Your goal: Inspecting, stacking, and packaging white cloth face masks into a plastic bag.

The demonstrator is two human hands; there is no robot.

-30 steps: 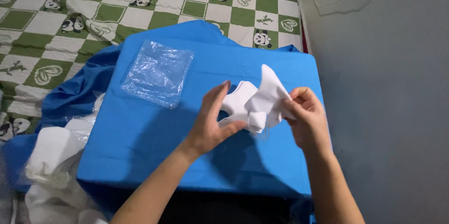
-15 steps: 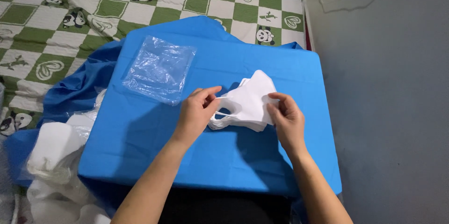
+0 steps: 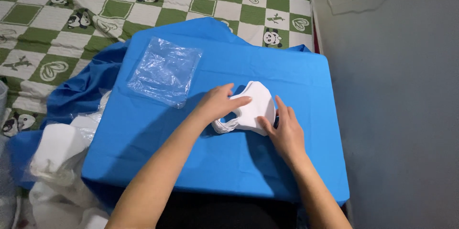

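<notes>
head view: white mask (image 3: pixel 253 107) lies flat on blue surface (image 3: pixel 229 162), right of centre. left hand (image 3: pixel 217 104) spread, fingers pressing mask's left edge. right hand (image 3: pixel 284 131) open, fingertips touching mask's lower right edge. clear plastic bag (image 3: pixel 165 71) lies apart, upper left. white bundles (image 3: pixel 57 152) beside surface, left.

Head cam, looking steeply down, close over blue-covered table (image 3: pixel 287 71).
</notes>
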